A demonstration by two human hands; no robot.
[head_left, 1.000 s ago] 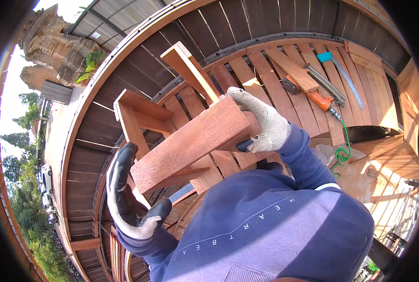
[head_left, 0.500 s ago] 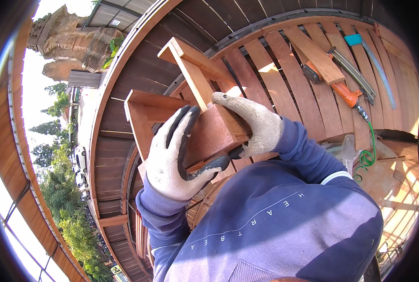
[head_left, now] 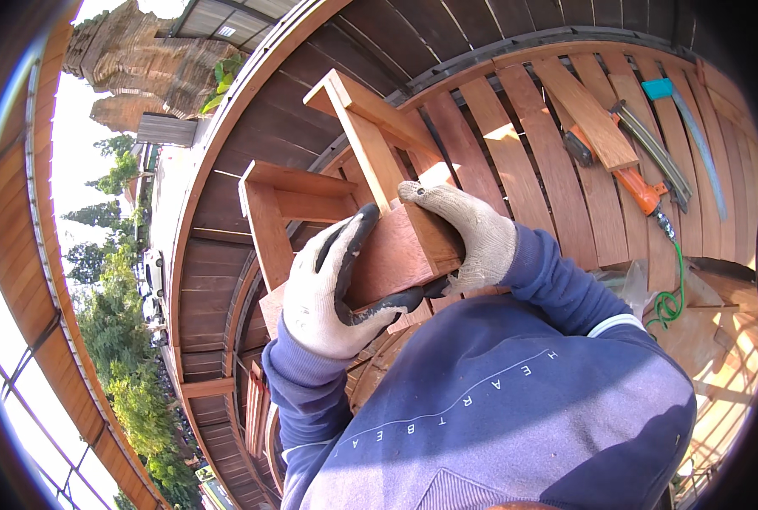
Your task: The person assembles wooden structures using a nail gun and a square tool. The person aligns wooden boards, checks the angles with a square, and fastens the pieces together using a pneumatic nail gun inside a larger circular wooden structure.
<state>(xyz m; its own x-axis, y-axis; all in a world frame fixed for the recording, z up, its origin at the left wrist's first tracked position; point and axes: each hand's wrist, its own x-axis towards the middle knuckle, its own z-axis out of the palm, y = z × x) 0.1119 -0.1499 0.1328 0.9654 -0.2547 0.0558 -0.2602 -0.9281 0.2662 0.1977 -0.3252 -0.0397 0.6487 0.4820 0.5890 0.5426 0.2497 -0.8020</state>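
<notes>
Both my hands wear white knit gloves with dark, worn coating on the fingers. Between them is a reddish wooden block (head_left: 391,259) with a broad flat face toward me. My left hand (head_left: 323,285) wraps its left side, fingers over the top edge and thumb along the lower edge. Gripping the right side, my right hand (head_left: 472,234) has its fingers along the upper corner and its thumb low. A lighter wooden bar (head_left: 366,157) runs from the block up to an angled wooden piece. To the left stands another angled wooden frame piece (head_left: 264,217); how they join is hidden.
On the slatted wooden surface (head_left: 515,170) at right lie a loose board (head_left: 587,110), an orange air tool (head_left: 634,187) with a green coiled hose (head_left: 669,302), a grey metal strip (head_left: 655,153) and a teal-handled saw-like blade (head_left: 693,127). A dark plank deck (head_left: 226,255) curves along the left.
The whole view has shifted slightly, so everything sits a little farther right. Both hands keep their hold on the block, with the left fingers moved a little on it.
</notes>
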